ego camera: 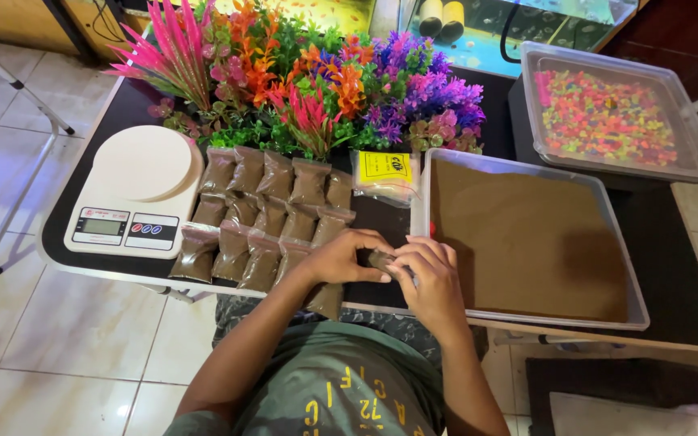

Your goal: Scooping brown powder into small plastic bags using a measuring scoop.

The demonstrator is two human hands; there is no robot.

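Observation:
My left hand (347, 257) and my right hand (431, 282) meet over the front of the black table (381, 222), both pinching one small clear bag of brown sand (380, 260) between the fingers. Most of that bag is hidden by my fingers. To the left lie several filled sand bags (264, 214) in rows, touching each other. Right beside my right hand stands a clear tray of brown sand (527, 234).
A white kitchen scale (135, 190) sits at the table's left end. Colourful plastic plants (309, 81) line the back. A pack of empty bags (385, 173) lies behind my hands. A tray of bright gravel (607, 113) stands far right. Tiled floor surrounds the table.

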